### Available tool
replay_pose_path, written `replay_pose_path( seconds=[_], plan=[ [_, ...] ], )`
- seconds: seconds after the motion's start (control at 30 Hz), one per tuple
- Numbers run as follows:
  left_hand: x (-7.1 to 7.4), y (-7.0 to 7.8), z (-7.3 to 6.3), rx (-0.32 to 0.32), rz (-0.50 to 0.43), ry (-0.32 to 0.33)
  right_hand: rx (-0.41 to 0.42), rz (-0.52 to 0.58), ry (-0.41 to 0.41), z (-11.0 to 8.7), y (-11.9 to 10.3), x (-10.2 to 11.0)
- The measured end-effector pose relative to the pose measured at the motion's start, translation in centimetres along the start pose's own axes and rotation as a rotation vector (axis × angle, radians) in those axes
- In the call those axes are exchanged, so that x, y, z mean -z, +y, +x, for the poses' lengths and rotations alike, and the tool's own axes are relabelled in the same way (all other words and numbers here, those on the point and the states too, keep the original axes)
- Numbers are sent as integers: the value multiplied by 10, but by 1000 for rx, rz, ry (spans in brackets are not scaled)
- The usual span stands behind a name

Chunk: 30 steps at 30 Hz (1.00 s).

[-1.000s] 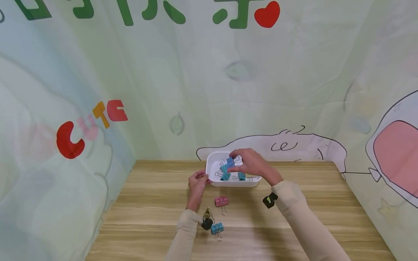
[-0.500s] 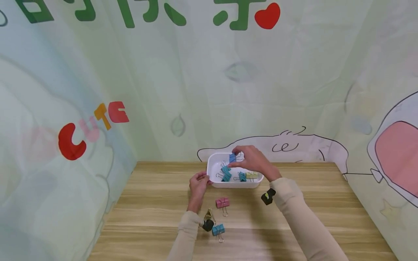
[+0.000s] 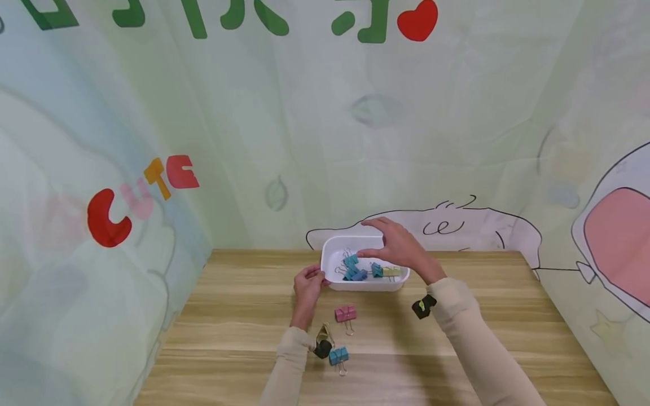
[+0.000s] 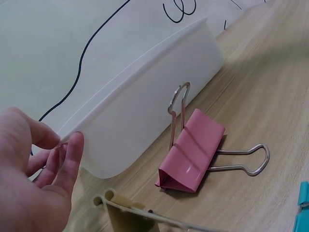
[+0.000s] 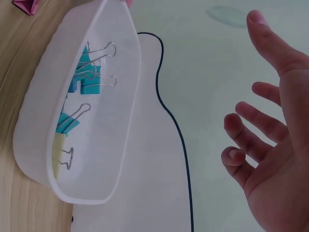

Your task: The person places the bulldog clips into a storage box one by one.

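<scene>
White bin (image 3: 363,286): plain rounded rectangle, sitting upright, left hand (image 3: 307,287) pinching its rim at one end
Bin's left side: teal clips (image 3: 351,260) kinda bunched up with a blue clip (image 3: 359,275)
Bin's right side: one more teal one, pale yellow clip (image 3: 391,271) right beside it
Pink clip (image 3: 345,313): out front, one handle sticking up
Gold clip (image 3: 325,332): nearer the person, partly hidden
Loose blue-teal clip (image 3: 338,355): just past that

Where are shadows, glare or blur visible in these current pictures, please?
Head view: a soft shadow lies on the table beside the right sleeve. Left wrist view: a small glint on the pink clip, a dark shadow at its base; the gold clip, cut off below, looks slightly soft. Right wrist view: no strong glare on the white tray or right hand.
</scene>
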<state>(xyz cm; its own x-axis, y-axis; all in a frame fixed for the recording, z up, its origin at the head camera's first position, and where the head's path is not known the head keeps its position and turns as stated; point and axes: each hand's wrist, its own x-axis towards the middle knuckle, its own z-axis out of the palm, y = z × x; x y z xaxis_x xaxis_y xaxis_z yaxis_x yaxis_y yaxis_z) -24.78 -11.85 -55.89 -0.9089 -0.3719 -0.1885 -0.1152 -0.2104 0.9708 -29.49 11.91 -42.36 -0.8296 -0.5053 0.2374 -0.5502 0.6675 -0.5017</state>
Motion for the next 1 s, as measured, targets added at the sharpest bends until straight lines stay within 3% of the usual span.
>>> replay_pose_path(
  seconds=[0.4,0.67,1.0],
  plan=[
    [0,-2,0,-14,-9,-3,47,56,-97,-24,-15,-10],
    [1,1,-2,-15,-10,-3,152,78,-126,-43,-21,-38],
    [2,-2,1,-28,-4,-15,173,118,-237,-68,-9,-85]
  ],
)
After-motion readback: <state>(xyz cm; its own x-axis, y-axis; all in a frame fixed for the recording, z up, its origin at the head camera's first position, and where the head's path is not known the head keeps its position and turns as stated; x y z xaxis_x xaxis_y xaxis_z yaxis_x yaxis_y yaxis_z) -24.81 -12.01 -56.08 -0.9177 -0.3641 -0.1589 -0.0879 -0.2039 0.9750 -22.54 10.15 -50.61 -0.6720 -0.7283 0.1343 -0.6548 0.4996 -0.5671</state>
